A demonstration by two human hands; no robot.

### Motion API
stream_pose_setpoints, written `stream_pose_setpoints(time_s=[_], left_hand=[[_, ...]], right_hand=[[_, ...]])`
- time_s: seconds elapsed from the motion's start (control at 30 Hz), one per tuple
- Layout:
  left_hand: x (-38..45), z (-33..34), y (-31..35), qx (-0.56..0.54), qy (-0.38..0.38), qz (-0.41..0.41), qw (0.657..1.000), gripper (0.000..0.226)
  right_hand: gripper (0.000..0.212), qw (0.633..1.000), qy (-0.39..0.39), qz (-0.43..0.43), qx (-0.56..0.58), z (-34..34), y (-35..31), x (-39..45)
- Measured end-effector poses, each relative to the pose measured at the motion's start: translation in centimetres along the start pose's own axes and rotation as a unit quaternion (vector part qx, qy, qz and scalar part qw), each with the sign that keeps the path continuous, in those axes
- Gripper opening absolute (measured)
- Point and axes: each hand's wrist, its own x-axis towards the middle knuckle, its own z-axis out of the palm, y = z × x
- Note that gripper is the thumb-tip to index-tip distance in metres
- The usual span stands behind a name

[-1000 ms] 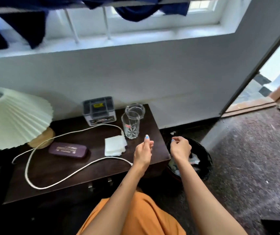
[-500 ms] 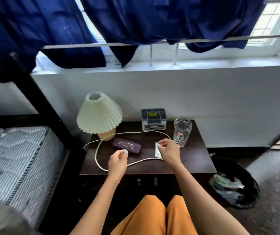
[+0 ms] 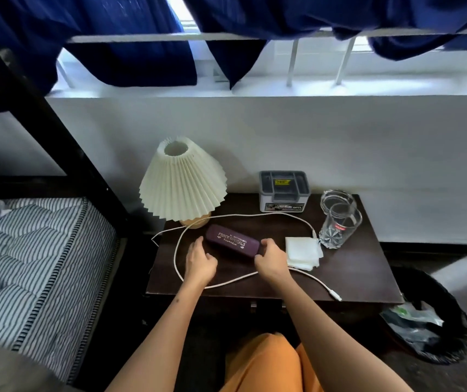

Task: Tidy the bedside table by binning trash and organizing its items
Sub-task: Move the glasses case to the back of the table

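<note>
Both hands at the ends of a spectacle case on the bedside table.
Left hand [image 3: 200, 263], fingers loosely curled, touches the maroon case [image 3: 232, 244] at its left end; right hand [image 3: 271, 260] pinches the right end. White cable [image 3: 176, 257] loops around them on the bedside table [image 3: 351, 274]; folded tissues [image 3: 302, 253] lie right.

Both my bare forearms reach forward and slightly inward, wrists low and nearly level. My left hand [image 3: 200, 263] sits palm down, its fingers [image 3: 197, 244] loosely curled and pointing ahead, the thumb tucked toward the right. My right hand [image 3: 271, 260] lies just across from it, knuckles up, its fingers [image 3: 265, 244] bent inward toward the left hand and the thumb underneath. The two hands face each other with a gap between them, neither closed into a fist. Whether the fingertips press on anything, I cannot tell.
</note>
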Motion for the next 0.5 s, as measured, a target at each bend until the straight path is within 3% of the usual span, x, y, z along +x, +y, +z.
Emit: stream_pose_setpoints(time_s=[0.2, 0.5], left_hand=[[2.5, 1.1, 0.2, 0.015, -0.035, 0.013, 0.999, 0.072], [3.9, 2.4, 0.2, -0.032, -0.017, -0.003, 0.999, 0.056]], right_hand=[[0.052, 0.999, 0.017, 0.031, -0.001, 1.4, -0.6, 1.9], [0.04, 0.995, 0.044, 0.063, 0.059, 2.3, -0.4, 2.7]])
